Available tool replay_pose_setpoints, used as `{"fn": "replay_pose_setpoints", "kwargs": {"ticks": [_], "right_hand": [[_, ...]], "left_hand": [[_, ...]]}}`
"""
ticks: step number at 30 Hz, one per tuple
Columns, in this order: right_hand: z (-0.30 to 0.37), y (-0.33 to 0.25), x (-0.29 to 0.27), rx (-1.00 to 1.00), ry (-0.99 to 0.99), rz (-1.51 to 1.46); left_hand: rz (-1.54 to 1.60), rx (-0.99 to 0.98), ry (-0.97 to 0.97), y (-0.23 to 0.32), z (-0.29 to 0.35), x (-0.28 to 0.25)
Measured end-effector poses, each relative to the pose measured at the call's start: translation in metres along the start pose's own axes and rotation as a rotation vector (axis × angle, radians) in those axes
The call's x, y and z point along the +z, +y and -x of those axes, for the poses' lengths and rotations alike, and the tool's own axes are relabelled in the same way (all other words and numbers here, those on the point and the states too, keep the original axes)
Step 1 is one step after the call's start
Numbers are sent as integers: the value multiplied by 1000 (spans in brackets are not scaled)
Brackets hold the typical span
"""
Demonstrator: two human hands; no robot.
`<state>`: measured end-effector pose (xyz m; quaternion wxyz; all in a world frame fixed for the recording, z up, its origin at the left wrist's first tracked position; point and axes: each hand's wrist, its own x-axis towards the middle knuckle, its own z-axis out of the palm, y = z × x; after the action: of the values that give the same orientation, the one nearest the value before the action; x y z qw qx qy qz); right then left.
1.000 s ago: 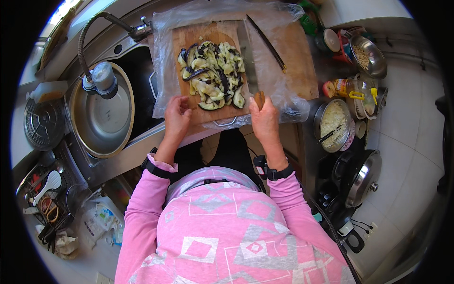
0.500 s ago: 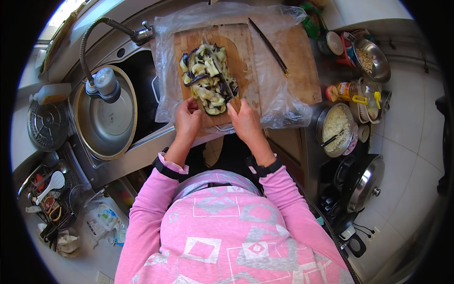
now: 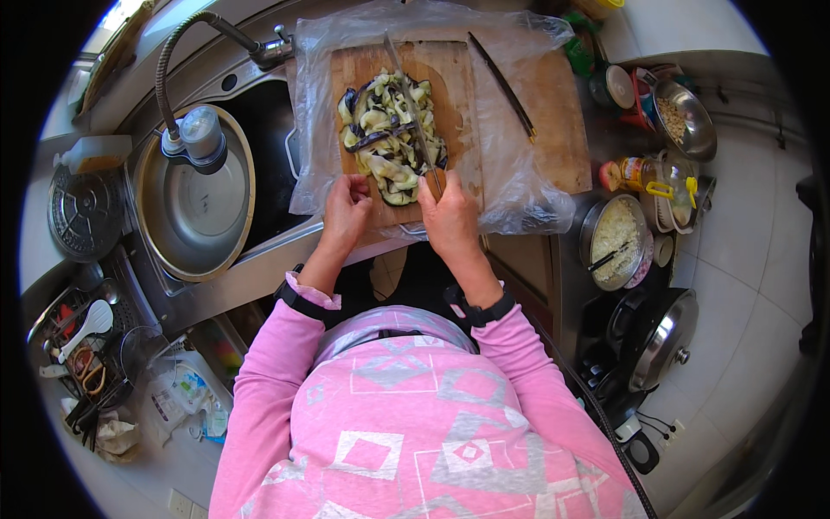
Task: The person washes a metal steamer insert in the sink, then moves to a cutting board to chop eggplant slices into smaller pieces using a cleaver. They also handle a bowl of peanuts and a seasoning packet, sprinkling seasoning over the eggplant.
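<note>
Right hand point(image 3: 450, 221) clamped on knife point(image 3: 411, 112) across mostly-cut eggplant slices point(image 3: 389, 138); left hand point(image 3: 346, 212) curled at 7 o'clock of pile, holding nothing visible.

Wooden counter point(image 3: 566, 138): clear plastic sheet point(image 3: 510, 186) spread on it, dark stick point(image 3: 501, 86) on sheet, cutting board point(image 3: 359, 65) atop.

Two hands, left hand point(image 3: 346, 210) and right hand point(image 3: 450, 216), one wooden cutting board point(image 3: 450, 69), two knives point(image 3: 413, 121) point(image 3: 501, 86), one heap of eggplant slices point(image 3: 385, 138), one large steel basin point(image 3: 194, 208), one faucet point(image 3: 199, 35).
</note>
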<state>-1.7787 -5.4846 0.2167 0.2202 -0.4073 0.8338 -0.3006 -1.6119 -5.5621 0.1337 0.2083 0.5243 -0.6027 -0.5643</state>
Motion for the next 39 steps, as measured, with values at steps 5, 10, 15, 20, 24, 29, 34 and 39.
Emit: {"fn": "replay_pose_setpoints", "kwargs": {"ticks": [5,10,15,20,24,29,34,39], "right_hand": [[3,-2,-3,-36,35,4],[-1,5,-3,-25,50,58],[7,12,3,10,63,7],[11,15,0,13,146,-118],[-1,18,-4,65,70,15],[12,45,-14,65,170,-113],[61,80,-35,281,14,-303],[102,56,-11,468,15,-515]], "left_hand": [[-6,-5,-17,0,-1,-3],[6,6,1,-2,-2,-1],[31,20,-6,-3,-2,-2],[9,12,4,1,0,-3],[-89,-34,-32,5,-3,-3],[-6,-126,-12,13,2,-4],[125,-326,-39,23,8,11],[30,-328,-28,33,0,33]]}}
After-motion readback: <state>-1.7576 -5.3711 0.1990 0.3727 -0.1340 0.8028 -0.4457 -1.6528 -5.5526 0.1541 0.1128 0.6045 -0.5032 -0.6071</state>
